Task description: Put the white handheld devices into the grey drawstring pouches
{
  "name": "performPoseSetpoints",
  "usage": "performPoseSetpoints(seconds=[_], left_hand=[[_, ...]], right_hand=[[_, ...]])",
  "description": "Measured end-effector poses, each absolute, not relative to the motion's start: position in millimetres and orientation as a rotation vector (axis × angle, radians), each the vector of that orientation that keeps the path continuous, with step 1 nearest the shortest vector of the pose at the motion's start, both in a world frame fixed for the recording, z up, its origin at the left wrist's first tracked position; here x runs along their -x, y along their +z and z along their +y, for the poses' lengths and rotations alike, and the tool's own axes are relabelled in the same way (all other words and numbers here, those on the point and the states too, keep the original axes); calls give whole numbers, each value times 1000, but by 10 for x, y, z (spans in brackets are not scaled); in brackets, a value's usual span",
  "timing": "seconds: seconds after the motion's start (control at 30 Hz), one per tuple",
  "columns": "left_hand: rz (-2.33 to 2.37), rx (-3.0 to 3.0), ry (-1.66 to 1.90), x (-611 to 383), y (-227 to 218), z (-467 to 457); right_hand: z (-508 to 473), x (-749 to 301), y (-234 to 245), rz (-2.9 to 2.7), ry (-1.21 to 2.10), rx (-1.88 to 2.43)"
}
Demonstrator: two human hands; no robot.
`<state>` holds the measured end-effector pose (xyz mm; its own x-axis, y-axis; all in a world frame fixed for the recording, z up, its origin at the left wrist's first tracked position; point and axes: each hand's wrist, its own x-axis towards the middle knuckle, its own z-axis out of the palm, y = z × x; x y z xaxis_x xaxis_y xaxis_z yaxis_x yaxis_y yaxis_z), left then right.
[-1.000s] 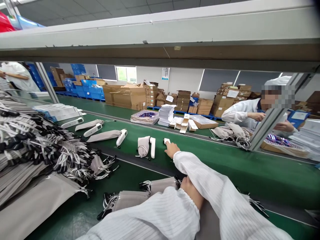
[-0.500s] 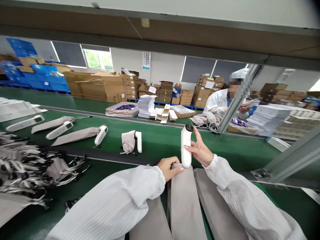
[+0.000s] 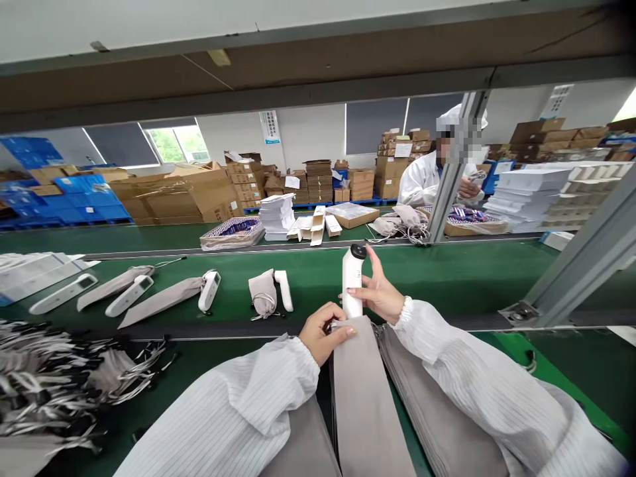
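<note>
My right hand point(image 3: 380, 291) grips a white handheld thermometer point(image 3: 352, 281) with a black tip, holding it upright. The thermometer's lower end is hidden at the mouth of a long grey drawstring pouch point(image 3: 365, 391). My left hand point(image 3: 328, 331) pinches that pouch's mouth, thumb on top. On either side lie more grey pouches point(image 3: 437, 397) in stacks. Farther left on the green belt, a thermometer point(image 3: 283, 291) rests beside a small bunched pouch point(image 3: 262, 293). Another thermometer point(image 3: 209, 291) lies against the end of a flat pouch point(image 3: 163, 298).
At the left is a heap of pouches with cords point(image 3: 44, 377). A slanted metal post point(image 3: 581, 252) stands at the right. Across the belt are stacked white papers point(image 3: 277, 215), a patterned tray point(image 3: 232, 232) and a co-worker in white point(image 3: 422, 179). An overhead shelf point(image 3: 298, 33) spans the top.
My right hand has brought the thermometer down, and its lower end, visible before, is now hidden at the pouch's mouth. My left hand stays on the pouch. The view has tilted.
</note>
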<state>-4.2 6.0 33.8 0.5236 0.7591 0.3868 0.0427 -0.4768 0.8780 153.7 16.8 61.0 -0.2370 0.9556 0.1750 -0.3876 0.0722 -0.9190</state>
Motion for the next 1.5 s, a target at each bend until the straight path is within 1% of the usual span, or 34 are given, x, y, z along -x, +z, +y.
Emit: performPoseSetpoints(seconds=[0.2, 0.3, 0.5, 0.7, 0.87, 0.9, 0.97, 1.03, 1.1, 1.13, 1.17, 1.2, 1.23, 1.27, 1.33, 1.37, 1.43, 1.5], left_hand=[[741, -1899, 1252, 97, 422, 106], [779, -1962, 1302, 118, 466, 105], [799, -1979, 1156, 205, 597, 144], [781, -1897, 991, 254, 674, 143], [830, -1993, 1005, 231, 704, 105], [868, -2049, 1009, 240, 730, 98], [1041, -2159, 997, 276, 811, 60], [1215, -2206, 823, 318, 924, -25], [1147, -2128, 519, 344, 1046, -149], [1035, -2033, 406, 345, 1098, -214], [918, -1908, 356, 337, 1140, -271], [833, -1772, 388, 322, 1166, -313], [792, -1640, 491, 300, 1175, -337], [776, -1535, 627, 274, 1167, -340], [758, -1446, 899, 216, 1105, -296], [749, -1460, 1003, 189, 1059, -260], [745, -1581, 1095, 148, 960, -190], [768, -1793, 1105, 126, 867, -148]], right_hand=[[163, -1512, 615, -1306, 1586, 849], [141, -1513, 633, -1429, 1635, 934], [125, -1521, 597, -1735, 1605, 1126], [89, -1507, 627, -2056, 1246, 893], [4, -1423, 636, -2145, 1385, 954], [6, -1428, 641, -2119, 1366, 996], [56, -1514, 651, -1984, 1147, 1126], [163, -1708, 648, -1802, 739, 1257], [291, -1952, 628, -1668, 354, 1328], [343, -2058, 615, -1620, 240, 1359], [377, -2135, 605, -1587, 216, 1382], [388, -2170, 600, -1574, 298, 1387], [372, -2158, 601, -1591, 482, 1361], [332, -2097, 608, -1645, 738, 1285], [201, -1864, 635, -1812, 1265, 986], [130, -1723, 651, -1905, 1427, 808], [27, -1490, 683, -1997, 1400, 641], [19, -1436, 713, -1960, 1309, 642]])
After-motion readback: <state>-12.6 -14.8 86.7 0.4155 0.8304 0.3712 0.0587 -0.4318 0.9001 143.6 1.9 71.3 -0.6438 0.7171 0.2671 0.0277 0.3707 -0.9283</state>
